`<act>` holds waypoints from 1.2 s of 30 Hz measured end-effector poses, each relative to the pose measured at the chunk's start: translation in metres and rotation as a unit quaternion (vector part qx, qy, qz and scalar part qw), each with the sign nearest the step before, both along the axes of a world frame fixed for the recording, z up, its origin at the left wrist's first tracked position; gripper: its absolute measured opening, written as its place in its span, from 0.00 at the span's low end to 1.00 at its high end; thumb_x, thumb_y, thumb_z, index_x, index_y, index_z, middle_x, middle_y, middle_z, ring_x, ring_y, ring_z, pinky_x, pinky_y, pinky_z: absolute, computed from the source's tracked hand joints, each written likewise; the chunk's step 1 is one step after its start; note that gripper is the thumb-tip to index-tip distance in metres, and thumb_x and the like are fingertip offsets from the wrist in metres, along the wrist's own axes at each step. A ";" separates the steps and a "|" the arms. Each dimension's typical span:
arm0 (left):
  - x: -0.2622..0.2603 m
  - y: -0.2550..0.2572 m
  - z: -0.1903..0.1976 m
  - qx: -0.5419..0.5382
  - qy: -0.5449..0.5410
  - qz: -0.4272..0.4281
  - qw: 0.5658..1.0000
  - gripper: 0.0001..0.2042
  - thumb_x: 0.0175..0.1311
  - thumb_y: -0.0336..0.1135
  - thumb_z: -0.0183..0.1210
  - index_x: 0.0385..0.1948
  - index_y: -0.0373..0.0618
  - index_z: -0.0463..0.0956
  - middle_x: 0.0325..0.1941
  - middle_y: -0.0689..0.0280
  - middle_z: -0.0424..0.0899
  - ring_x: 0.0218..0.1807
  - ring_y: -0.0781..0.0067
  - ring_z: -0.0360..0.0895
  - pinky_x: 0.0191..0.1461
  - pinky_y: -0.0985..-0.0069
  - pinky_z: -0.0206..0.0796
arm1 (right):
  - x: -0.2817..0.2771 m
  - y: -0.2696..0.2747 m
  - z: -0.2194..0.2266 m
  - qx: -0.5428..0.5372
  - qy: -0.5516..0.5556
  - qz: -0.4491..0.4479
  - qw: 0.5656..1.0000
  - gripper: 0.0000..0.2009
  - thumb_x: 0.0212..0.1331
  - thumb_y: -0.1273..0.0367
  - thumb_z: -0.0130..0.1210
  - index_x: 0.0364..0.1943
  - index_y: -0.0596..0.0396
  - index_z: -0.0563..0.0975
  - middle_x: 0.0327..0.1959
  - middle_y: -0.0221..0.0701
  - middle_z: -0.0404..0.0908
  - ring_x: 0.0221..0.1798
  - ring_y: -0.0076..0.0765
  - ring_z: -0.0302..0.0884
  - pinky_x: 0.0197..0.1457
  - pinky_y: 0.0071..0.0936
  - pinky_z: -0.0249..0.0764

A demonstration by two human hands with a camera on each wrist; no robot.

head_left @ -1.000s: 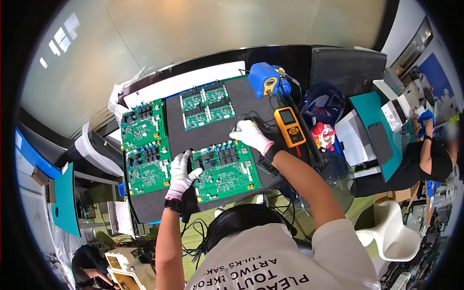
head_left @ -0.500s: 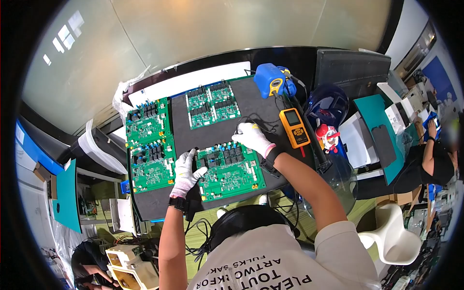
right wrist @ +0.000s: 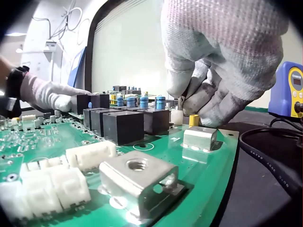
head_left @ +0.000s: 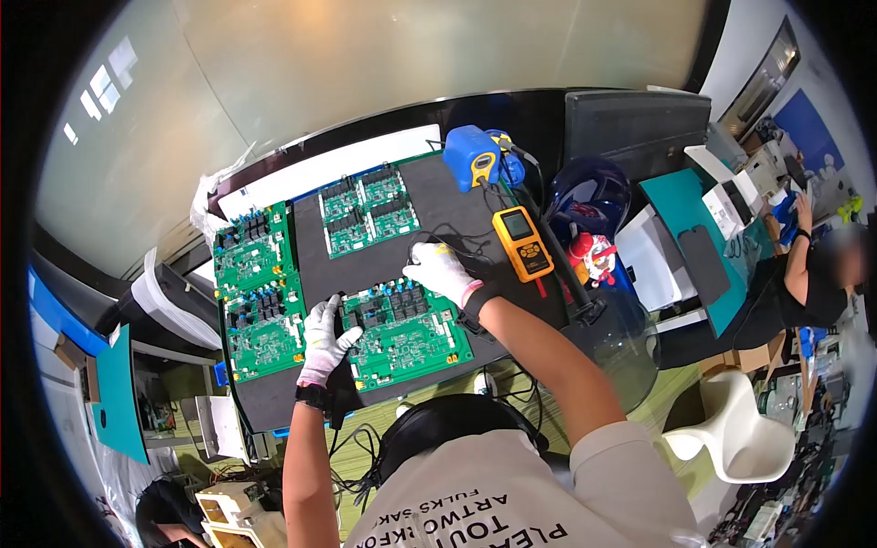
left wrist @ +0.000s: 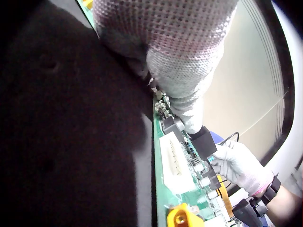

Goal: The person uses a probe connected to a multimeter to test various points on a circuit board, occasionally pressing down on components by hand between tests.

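A green circuit board (head_left: 406, 352) with black blocks and blue parts along its far edge lies on the dark mat at the near side of the table. My gloved left hand (head_left: 324, 340) rests at its left edge, fingers extended and thumb reaching over the board. In the right wrist view, left fingertips touch a black block (right wrist: 80, 103). My gloved right hand (head_left: 442, 272) is at the far right edge, fingers curled. In the right wrist view its thumb and fingers pinch a small thin part (right wrist: 182, 101) close above a white connector (right wrist: 176, 117); the fingers mostly hide it.
Two similar boards (head_left: 265, 338) lie along the left edge, and a four-section board (head_left: 370, 215) lies farther back. An orange handheld meter (head_left: 523, 244) and a blue-and-yellow soldering station (head_left: 471, 157) stand right, with black cable (right wrist: 265, 146) nearby. Another person (head_left: 776, 292) is at the far right.
The head view has swung slightly, shifting the table left in the frame. Both hands keep their places at the near board, with little visible finger movement.
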State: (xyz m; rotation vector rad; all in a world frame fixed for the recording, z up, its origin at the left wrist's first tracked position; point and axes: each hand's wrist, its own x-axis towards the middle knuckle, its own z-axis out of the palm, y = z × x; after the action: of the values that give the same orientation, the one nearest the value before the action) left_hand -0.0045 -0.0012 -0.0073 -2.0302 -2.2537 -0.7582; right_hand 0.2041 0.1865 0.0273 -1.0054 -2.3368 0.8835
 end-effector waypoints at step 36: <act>0.036 -0.016 0.011 -0.030 -0.118 0.043 0.992 0.26 0.44 0.52 0.61 0.48 0.57 0.73 0.52 0.56 0.68 0.53 0.53 0.63 0.56 0.63 0.58 | 0.016 0.021 0.002 -0.127 -0.016 0.060 0.990 0.14 0.42 0.62 0.60 0.23 0.61 0.75 0.22 0.42 0.77 0.27 0.39 0.75 0.31 0.31 0.68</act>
State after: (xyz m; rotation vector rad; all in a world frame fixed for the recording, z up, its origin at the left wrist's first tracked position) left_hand 0.0313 -0.0169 0.0041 -1.9439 -2.4978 -0.9820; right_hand 0.2206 0.2078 0.0289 -0.9897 -2.3733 1.2475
